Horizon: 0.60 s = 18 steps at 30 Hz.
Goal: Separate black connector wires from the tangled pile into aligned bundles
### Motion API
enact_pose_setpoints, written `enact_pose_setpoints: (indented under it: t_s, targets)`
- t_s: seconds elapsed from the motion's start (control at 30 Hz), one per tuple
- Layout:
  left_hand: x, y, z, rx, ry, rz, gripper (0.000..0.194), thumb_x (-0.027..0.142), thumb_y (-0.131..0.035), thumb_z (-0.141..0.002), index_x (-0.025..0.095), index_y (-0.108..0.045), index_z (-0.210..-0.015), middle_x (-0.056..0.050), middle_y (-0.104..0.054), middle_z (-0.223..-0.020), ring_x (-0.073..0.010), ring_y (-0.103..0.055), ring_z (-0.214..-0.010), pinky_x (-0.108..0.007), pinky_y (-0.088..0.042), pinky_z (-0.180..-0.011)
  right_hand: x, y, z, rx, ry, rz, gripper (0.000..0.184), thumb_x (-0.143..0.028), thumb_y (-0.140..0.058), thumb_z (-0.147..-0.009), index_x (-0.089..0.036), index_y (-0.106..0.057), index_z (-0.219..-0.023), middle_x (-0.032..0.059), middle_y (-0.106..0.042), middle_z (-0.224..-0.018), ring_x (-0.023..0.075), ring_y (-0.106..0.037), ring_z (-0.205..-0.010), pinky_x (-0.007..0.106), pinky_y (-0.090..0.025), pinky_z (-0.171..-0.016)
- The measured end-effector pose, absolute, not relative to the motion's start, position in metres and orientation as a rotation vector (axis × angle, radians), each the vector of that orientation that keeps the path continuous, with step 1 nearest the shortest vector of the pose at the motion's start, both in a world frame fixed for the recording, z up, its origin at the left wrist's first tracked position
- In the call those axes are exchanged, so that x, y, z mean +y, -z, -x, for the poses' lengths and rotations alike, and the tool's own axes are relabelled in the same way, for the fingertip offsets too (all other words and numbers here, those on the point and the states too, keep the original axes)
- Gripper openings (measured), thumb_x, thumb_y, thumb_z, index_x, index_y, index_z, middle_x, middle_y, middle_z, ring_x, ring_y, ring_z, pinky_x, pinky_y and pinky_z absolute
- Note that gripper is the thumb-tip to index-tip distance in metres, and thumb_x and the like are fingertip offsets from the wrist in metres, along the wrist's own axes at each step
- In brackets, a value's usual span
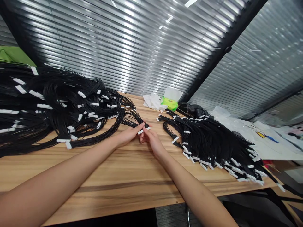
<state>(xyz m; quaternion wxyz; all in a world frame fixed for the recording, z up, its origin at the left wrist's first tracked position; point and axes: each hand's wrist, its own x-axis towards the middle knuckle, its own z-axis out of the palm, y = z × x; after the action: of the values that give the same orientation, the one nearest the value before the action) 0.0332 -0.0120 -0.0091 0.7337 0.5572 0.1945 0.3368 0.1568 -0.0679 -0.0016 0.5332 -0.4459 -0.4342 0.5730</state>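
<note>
Both hands meet over the middle of the wooden table, holding the end of one bundle of thin black cables. A white connector caps that end and points toward me. My left hand pinches the cables just behind the connector from the left. From the other side, my right hand grips at the connector's right end, its fingers partly hidden below. The held bundle runs back and left toward a large heap of black cables with white connectors.
Another pile of black cables with white connectors lies on the right. Behind it sit a green tissue pack, crumpled white tissues and clear plastic bags. A white table adjoins at right; blinds rise behind.
</note>
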Motion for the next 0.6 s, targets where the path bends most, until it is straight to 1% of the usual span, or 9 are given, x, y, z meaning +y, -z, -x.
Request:
enact_pose_setpoints:
  t_s: [0.03, 0.17, 0.2, 0.27, 0.37, 0.43, 0.47, 0.53, 0.6]
  targets:
    - [-0.012, 0.009, -0.033, 0.425, -0.741, -1.223, 0.055, 0.059, -0.058, -0.082, 0.015, -0.066, -0.115, -0.001, -0.057, -0.054, -0.0129, -0.054, -0.05, -0.024, -0.048, -0.052, -0.068, 0.002, -0.156, -1.026, -1.372, 1.04, 0.043, -0.059, -0.067, -0.07, -0.019, -0.057, -0.056, 0.0, -0.057, -0.052, 0.0119, -0.049, -0.05, 0.025, -0.04, -0.053]
    - [-0.015, 0.008, -0.032, 0.419, -0.71, -1.222, 0.056, 0.06, -0.058, -0.081, 0.015, -0.066, -0.115, -0.004, -0.066, -0.068, -0.0101, -0.052, -0.045, -0.023, -0.048, -0.048, -0.069, 0.004, -0.153, -0.997, -1.435, 0.973, 0.043, -0.06, -0.065, -0.071, -0.021, -0.052, -0.057, -0.0019, -0.053, -0.05, 0.0119, -0.047, -0.049, 0.026, -0.037, -0.051]
    - [-0.015, 0.007, -0.032, 0.42, -0.7, -1.221, 0.058, 0.061, -0.058, -0.08, 0.016, -0.066, -0.115, -0.004, -0.066, -0.068, -0.0096, -0.052, -0.044, -0.023, -0.047, -0.047, -0.07, 0.004, -0.151, -0.99, -1.435, 0.964, 0.043, -0.059, -0.065, -0.07, -0.021, -0.051, -0.057, -0.002, -0.052, -0.05, 0.0119, -0.046, -0.048, 0.026, -0.036, -0.051]
    - [-0.016, 0.007, -0.033, 0.439, -0.67, -1.208, 0.062, 0.066, -0.057, -0.078, 0.016, -0.066, -0.114, -0.002, -0.064, -0.063, -0.01, -0.052, -0.044, -0.022, -0.047, -0.047, -0.07, 0.006, -0.149, -0.971, -1.417, 0.948, 0.042, -0.059, -0.066, -0.07, -0.022, -0.051, -0.057, -0.0017, -0.052, -0.051, 0.0117, -0.045, -0.048, 0.025, -0.035, -0.049]
    - [-0.014, 0.008, -0.038, 0.476, -0.639, -1.133, 0.069, 0.074, -0.047, -0.078, 0.013, -0.069, -0.1, -0.001, -0.055, -0.049, -0.0127, -0.051, -0.044, -0.024, -0.046, -0.047, -0.069, 0.008, -0.147, -0.944, -1.353, 0.932, 0.041, -0.058, -0.066, -0.07, -0.021, -0.053, -0.058, -0.0005, -0.054, -0.054, 0.0116, -0.045, -0.049, 0.025, -0.032, -0.047]
    - [-0.01, 0.011, -0.042, 0.483, -0.659, -1.08, 0.07, 0.075, -0.04, -0.08, 0.013, -0.069, -0.089, -0.001, -0.054, -0.049, -0.0134, -0.051, -0.046, -0.025, -0.047, -0.05, -0.068, 0.009, -0.147, -0.927, -1.286, 0.932, 0.041, -0.058, -0.065, -0.071, -0.02, -0.056, -0.059, 0.0004, -0.057, -0.057, 0.0114, -0.045, -0.049, 0.025, -0.032, -0.047]
    - [-0.008, 0.011, -0.043, 0.493, -0.706, -1.069, 0.067, 0.074, -0.04, -0.081, 0.014, -0.068, -0.086, -0.002, -0.056, -0.052, -0.0133, -0.053, -0.049, -0.025, -0.048, -0.053, -0.067, 0.008, -0.149, -0.921, -1.245, 0.941, 0.04, -0.058, -0.065, -0.071, -0.02, -0.057, -0.061, 0.001, -0.058, -0.059, 0.0114, -0.044, -0.049, 0.026, -0.032, -0.048]
    - [-0.004, 0.012, -0.042, 0.55, -0.851, -1.083, 0.058, 0.07, -0.047, -0.081, 0.015, -0.065, -0.083, -0.002, -0.062, -0.062, -0.0125, -0.056, -0.056, -0.023, -0.048, -0.058, -0.066, 0.005, -0.152, -0.919, -1.154, 0.964, 0.039, -0.058, -0.063, -0.073, -0.02, -0.06, -0.063, 0.0017, -0.06, -0.061, 0.0113, -0.043, -0.049, 0.026, -0.033, -0.049]
    - [-0.001, 0.011, -0.037, 0.643, -1.034, -1.13, 0.047, 0.063, -0.062, -0.076, 0.016, -0.063, -0.081, -0.002, -0.065, -0.075, -0.0108, -0.059, -0.065, -0.019, -0.046, -0.06, -0.066, 0.001, -0.158, -0.922, -1.056, 0.983, 0.039, -0.057, -0.062, -0.074, -0.019, -0.062, -0.065, 0.0017, -0.06, -0.062, 0.011, -0.041, -0.049, 0.027, -0.034, -0.051]
